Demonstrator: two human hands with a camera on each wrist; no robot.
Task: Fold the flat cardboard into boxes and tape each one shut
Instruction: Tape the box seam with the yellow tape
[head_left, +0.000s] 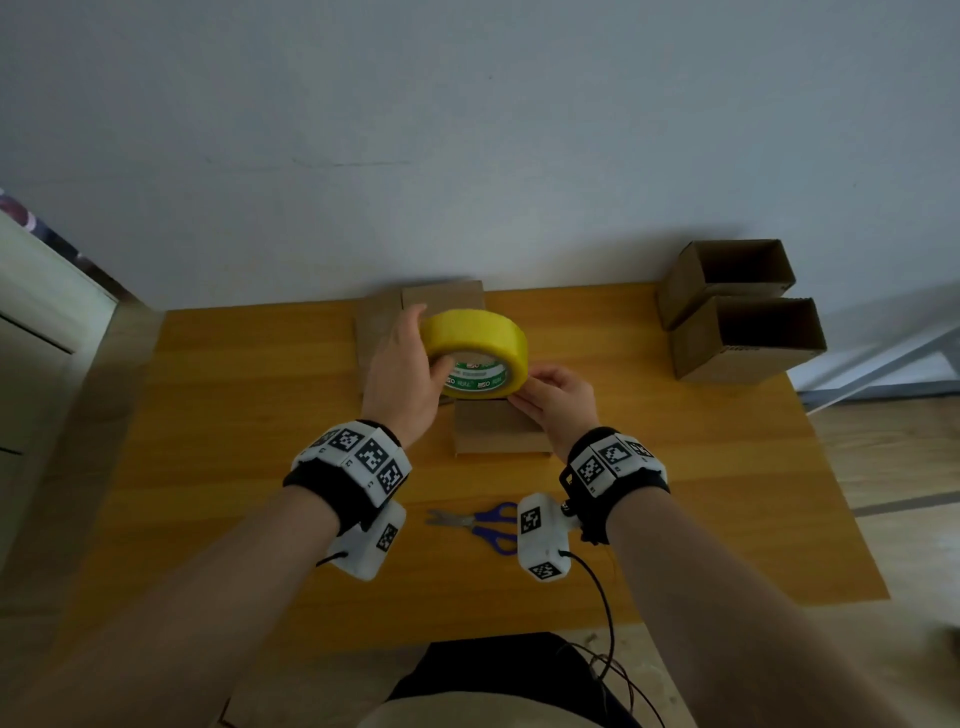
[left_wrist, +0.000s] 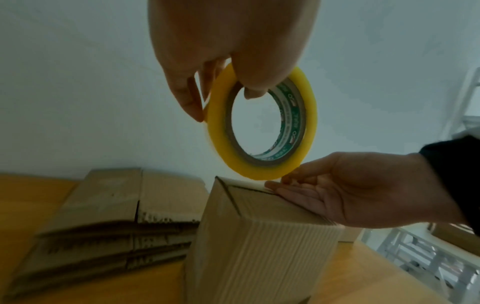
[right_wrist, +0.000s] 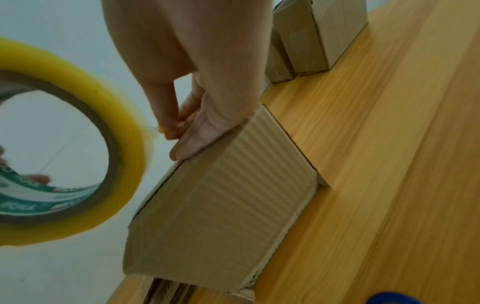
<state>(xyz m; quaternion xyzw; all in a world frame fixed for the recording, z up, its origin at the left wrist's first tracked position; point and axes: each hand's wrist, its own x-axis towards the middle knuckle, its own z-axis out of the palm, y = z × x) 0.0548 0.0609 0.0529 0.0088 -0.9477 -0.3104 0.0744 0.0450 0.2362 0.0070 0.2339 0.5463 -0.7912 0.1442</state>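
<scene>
Both hands raised: left hand (head_left: 402, 366) grips tape roll (head_left: 475, 353).

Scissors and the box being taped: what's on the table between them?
Nothing: in the head view the stretch of wooden table between the blue-handled scissors and the box is bare. The right wrist's camera housing overlaps the handles only.

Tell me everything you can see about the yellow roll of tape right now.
The tape roll is a wide ring of glossy, see-through yellow tape wound on a brown cardboard core with a green and white printed liner inside. The left hand holds it on edge, just above the top of the cardboard box, thumb hooked into the core and fingers across the outer face. The right hand pinches the tape's loose end at the roll's lower edge, down at the box top.
</scene>
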